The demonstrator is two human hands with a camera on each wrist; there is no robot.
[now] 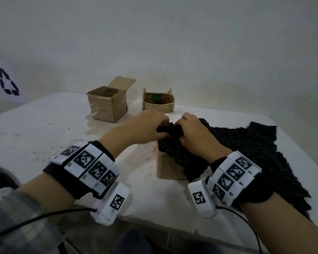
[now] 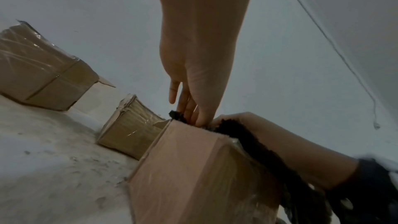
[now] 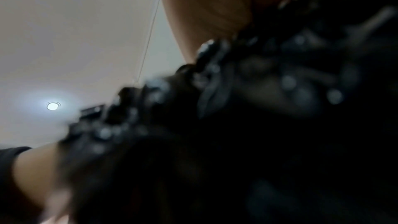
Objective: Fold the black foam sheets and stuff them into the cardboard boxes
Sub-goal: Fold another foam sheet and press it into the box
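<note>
A folded black foam sheet (image 1: 174, 149) sits on top of the near cardboard box (image 1: 168, 169), its edge hanging over the box's front right corner. My left hand (image 1: 149, 127) pushes the foam down into the box (image 2: 193, 168); in the left wrist view its fingers (image 2: 187, 106) point straight down at the rim. My right hand (image 1: 189, 132) curls its fingers round the foam (image 2: 247, 135) from the right. Blurred foam (image 3: 258, 108) fills the right wrist view. The box's inside is hidden.
More black foam sheets (image 1: 255, 143) lie spread on the white table (image 1: 44, 129) to the right. Two open cardboard boxes stand at the back near the wall: a taped one (image 1: 106, 105) and a lower one (image 1: 158, 102). A recycling sign (image 1: 7, 81) is at far left.
</note>
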